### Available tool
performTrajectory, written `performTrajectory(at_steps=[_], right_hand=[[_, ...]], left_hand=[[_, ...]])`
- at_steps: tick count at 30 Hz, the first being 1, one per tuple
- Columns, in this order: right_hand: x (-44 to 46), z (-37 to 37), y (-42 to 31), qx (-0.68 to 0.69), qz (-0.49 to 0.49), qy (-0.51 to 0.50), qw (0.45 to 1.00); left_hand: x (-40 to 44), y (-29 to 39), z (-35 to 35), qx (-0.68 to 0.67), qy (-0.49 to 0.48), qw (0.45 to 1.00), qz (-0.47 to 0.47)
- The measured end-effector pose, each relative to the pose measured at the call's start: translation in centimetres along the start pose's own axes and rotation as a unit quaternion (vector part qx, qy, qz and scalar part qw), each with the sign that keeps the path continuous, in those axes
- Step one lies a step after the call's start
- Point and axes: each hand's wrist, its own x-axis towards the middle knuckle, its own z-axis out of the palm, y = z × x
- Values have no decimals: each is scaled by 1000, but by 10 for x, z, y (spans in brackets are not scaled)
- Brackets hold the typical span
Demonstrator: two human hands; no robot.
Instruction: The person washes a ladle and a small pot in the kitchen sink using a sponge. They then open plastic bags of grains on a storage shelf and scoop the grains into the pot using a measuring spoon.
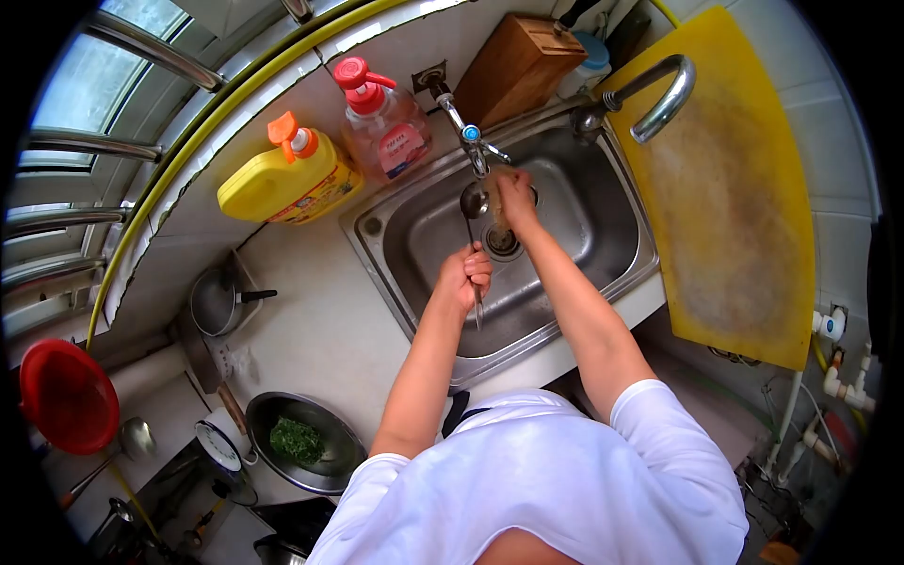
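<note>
Over the steel sink, my left hand is closed around the handle of a metal ladle, whose round bowl is up near the tap. My right hand is just right of the ladle's bowl, below the spout, with its fingers closed on a brownish scrubbing pad. The pad is partly hidden and blurred. Beneath the hands lies the drain.
Behind the sink stand a yellow bottle, a clear pump bottle and a wooden knife block. A yellow board leans at right. At left are a small pan and a bowl with chopped greens.
</note>
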Motion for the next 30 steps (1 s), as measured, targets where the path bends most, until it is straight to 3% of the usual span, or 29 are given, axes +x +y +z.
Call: performTrajectory(at_steps=[1, 2, 4, 5, 8, 9, 11, 12, 14, 18, 20, 23, 25, 27, 30], right_hand=[[-1, -2, 1, 5, 69, 54, 996], [-4, -5, 4, 5, 69, 54, 996], [-15, -12, 7, -31, -34, -24, 999], [-21, -12, 8, -32, -34, -24, 999], [-32, -6, 12, -172, -291, 25, 941], [-31, -7, 9, -171, -291, 24, 941], [-26, -12, 3, -114, -237, -143, 954], [-26, -13, -3, -113, -237, -142, 954], [-27, -13, -15, -224, -232, -55, 945], [-30, -7, -18, -256, -180, -31, 949], [-35, -2, -13, -210, -107, 54, 970], [-37, 7, 15, -118, -73, 61, 989], [-42, 7, 20, -78, -25, 4, 997], [-44, 8, 28, -33, -70, -98, 992], [-38, -6, 43, -75, -98, -184, 975]], left_hand=[[-1, 1, 0, -41, -16, 999, -15], [-2, 1, -1, -81, -32, 996, -30], [-4, 1, -2, -84, -41, 995, -41], [-4, 1, -2, -86, -50, 994, -50], [-9, -6, 7, -90, -61, 991, -81], [-8, -9, 6, -90, -61, 991, -81], [-6, -15, 3, -38, -54, 996, -66], [-8, -19, 6, -8, -29, 998, -62], [-11, -29, 8, -2, -35, 998, -50], [-9, -37, 14, 40, -6, 999, -4], [-7, -36, 15, 70, 8, 997, 16], [-1, -29, 11, 102, 11, 994, 46], [-3, -22, 8, 106, 3, 994, 19], [1, -16, 4, 96, 15, 995, 21], [14, -4, -10, 69, 31, 997, 22]])
